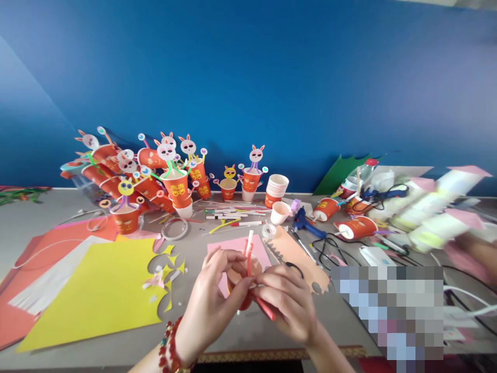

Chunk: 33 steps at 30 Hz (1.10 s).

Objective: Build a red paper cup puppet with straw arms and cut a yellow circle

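Close in front of me, my left hand (pixel 217 290) is closed around a red paper cup (pixel 255 267), whose pale inside faces up between my hands. A white stick (pixel 250 237) rises from the cup, and a bent red pipe cleaner (pixel 249 259) stands against it. My right hand (pixel 289 300) is closed, its fingertips pinching the red pipe cleaner at the cup's rim. One red end (pixel 266 308) slants down below the right fingers. Fingers hide much of the cup. Beneath the cup lies pink paper (pixel 217 243).
Decorated animal cups (pixel 174 186) crowd the back left; stacked cups (pixel 277 189) stand mid-back. Yellow paper (pixel 104 285) with cut edges lies left, peach paper (pixel 297 254) right. A blue glue gun (pixel 306 223) trails black cable. At far right, another person's blurred arm (pixel 476 248) is beside white rolls (pixel 438 207).
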{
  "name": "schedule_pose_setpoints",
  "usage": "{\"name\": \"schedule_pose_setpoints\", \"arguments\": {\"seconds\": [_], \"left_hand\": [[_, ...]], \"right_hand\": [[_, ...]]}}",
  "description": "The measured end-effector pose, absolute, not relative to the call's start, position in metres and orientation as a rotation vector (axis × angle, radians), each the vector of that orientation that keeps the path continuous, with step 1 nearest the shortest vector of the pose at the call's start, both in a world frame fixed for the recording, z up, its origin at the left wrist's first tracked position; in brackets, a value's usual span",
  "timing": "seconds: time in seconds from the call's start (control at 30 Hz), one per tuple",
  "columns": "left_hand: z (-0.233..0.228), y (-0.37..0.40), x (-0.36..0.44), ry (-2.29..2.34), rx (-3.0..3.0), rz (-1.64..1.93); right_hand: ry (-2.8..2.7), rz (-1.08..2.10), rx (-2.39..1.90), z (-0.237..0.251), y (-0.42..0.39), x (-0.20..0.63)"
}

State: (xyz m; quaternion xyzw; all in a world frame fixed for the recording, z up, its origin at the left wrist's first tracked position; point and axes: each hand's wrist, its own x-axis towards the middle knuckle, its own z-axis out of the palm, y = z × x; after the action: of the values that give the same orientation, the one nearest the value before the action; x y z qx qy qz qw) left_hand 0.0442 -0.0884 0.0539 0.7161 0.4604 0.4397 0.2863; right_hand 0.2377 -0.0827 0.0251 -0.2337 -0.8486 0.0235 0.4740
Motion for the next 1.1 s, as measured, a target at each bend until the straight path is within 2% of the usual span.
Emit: {"name": "schedule_pose_setpoints", "arguments": {"seconds": [0.63,0.9,1.1], "left_hand": [[0.047,-0.093,0.045,1.216,2.165,1.366],[0.046,-0.094,0.049,1.271,2.268,1.407],[0.042,-0.089,0.048,1.277,2.128,1.356]], "right_hand": [[-1.992,-0.246,-0.815,0.030,-0.090,0.231],[-2.098,-0.245,-0.860,0.026,-0.089,0.232],[-2.058,-0.229,-0.835,0.021,-0.089,0.232]]}}
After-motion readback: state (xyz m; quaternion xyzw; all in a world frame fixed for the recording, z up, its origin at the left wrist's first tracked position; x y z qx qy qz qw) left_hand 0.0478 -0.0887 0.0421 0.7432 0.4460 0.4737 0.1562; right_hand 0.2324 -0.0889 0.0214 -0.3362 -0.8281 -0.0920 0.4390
